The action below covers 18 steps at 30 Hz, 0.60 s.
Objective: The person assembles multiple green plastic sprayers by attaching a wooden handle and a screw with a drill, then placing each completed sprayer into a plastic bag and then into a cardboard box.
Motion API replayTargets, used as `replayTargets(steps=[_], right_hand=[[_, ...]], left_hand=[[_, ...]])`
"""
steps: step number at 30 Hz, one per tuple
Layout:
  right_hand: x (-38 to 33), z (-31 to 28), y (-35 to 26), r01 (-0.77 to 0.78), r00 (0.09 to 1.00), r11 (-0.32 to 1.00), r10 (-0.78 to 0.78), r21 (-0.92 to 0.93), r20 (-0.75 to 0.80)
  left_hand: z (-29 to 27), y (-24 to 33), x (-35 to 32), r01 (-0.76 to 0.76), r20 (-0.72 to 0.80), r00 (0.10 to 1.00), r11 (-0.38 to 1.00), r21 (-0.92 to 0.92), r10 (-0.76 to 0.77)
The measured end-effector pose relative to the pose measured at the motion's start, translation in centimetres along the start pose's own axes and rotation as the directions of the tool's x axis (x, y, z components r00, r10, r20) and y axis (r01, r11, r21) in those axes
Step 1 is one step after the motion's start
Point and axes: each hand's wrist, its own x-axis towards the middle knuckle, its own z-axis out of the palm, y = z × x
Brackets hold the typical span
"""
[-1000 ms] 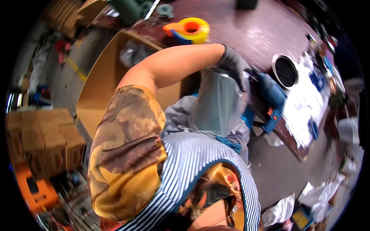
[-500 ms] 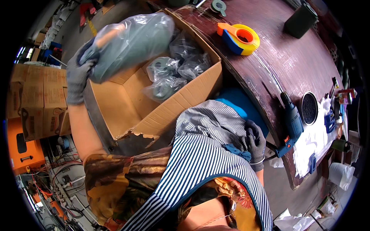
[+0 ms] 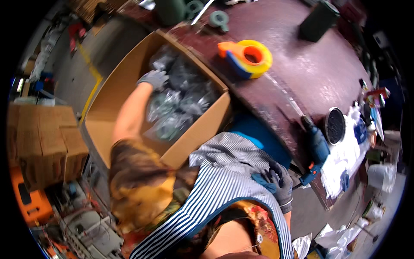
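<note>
My left hand, in a grey glove, reaches into an open cardboard box. It touches the clear plastic bags of dark green round parts inside; its fingertips are blurred and partly hidden among them, so its grip is unclear. My right hand, gloved in grey with a dark palm, rests against my striped apron beside a bunched teal cloth. Its fingers are loosely bent and apart, with nothing seen between them.
To the box's right, a dark red table bears a tape roll in an orange dispenser, a dark green cylinder, a blue power tool and a round black-filled tin. Closed cartons are stacked at left.
My left hand has brought the large bag from above the box's left edge down into the box. My right hand has stayed by the apron; the view has shifted a little.
</note>
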Motion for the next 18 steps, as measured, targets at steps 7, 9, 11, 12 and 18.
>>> replayTargets(steps=[7,9,11,12,18], right_hand=[[0.9,-6.2,3.8,-0.316,0.624,0.846,-0.156,-0.429,-0.766],[1.0,-7.3,6.3,-0.402,0.625,0.795,-0.125,-0.455,-0.770],[1.1,-7.1,6.8,-0.418,0.661,0.772,-0.103,-0.479,-0.743],[1.3,-7.2,6.4,-0.423,0.692,0.739,-0.110,-0.524,-0.713],[0.1,-7.4,7.6,-0.563,0.699,0.708,0.131,-0.427,-0.703]], left_hand=[[-33.3,9.6,1.6,0.072,-0.489,0.868,0.954,0.293,0.085],[-40.5,13.4,9.6,-0.293,-0.861,0.428,0.944,0.155,0.274],[-48.2,18.7,20.1,-0.395,-0.953,0.204,0.909,0.130,0.225],[-51.4,21.6,24.3,-0.268,-0.978,0.174,0.961,0.063,0.113],[-60.8,31.5,38.7,-0.122,-0.768,0.480,0.834,-0.538,-0.425]])
